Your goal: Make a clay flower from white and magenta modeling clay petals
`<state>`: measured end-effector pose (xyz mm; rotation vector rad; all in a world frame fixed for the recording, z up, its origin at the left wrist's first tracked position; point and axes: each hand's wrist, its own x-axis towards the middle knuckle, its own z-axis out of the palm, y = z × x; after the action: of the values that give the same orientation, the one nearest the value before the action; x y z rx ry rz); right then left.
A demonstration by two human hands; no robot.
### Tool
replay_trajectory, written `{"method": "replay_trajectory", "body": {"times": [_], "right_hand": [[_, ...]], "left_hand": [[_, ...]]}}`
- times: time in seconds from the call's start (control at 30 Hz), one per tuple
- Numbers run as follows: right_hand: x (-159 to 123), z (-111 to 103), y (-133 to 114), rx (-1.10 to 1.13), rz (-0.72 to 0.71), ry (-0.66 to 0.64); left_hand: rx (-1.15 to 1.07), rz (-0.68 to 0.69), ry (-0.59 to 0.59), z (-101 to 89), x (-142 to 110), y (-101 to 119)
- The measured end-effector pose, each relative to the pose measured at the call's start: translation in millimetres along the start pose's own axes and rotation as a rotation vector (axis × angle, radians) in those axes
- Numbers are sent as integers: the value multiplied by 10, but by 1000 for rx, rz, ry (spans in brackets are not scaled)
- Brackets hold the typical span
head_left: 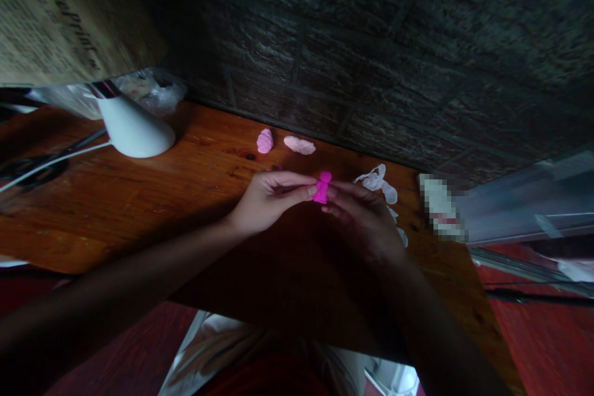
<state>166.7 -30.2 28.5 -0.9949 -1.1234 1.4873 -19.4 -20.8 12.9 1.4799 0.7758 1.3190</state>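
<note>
Above the wooden table, a bright pink piece of soft modelling clay (pixel 322 188) is held between my two hands, with a rounded lump at its top and a wider part below. My left hand (pixel 264 199) pinches it from the left between thumb and fingers. From the right, my right hand (pixel 364 213) grips the same piece with thumb and fingertips. Behind the hands lie a lighter pink lump (pixel 265 141) and a pale pink, elongated lump (pixel 299 145). Thin whitish scraps (pixel 379 184) rest beside my right hand, which partly hides some of them.
A lamp with a white base (pixel 137 127) and a printed paper-like shade (pixel 69 18) stands at the left. Near it are a cable, dark scissors (pixel 34 170) and clear plastic bags (pixel 151 91). A dark brick wall (pixel 297 55) borders the table (pixel 93 216). A blurred pale object (pixel 440 207) lies right.
</note>
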Motion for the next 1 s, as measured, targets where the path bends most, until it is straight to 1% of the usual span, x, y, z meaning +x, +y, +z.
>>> {"method": "replay_trajectory", "body": {"times": [0.2, 0.4, 0.53, 0.67, 0.9, 1.0], "right_hand": [[-24, 49, -6, 39, 14, 21], [-25, 57, -24, 60, 2, 38], [-26, 52, -41, 42, -2, 20], [-30, 55, -35, -11, -57, 25], [-14, 48, 26, -108, -123, 85], [-8, 35, 26, -131, -139, 91]], "left_hand": [[-3, -6, 37, 18, -10, 47], [-13, 58, -1, 49, -18, 50], [-19, 91, 47, 64, -15, 22], [-41, 111, 85, 73, -18, 10], [-2, 72, 93, 89, -50, 12], [-25, 55, 78, 81, -39, 22]]}}
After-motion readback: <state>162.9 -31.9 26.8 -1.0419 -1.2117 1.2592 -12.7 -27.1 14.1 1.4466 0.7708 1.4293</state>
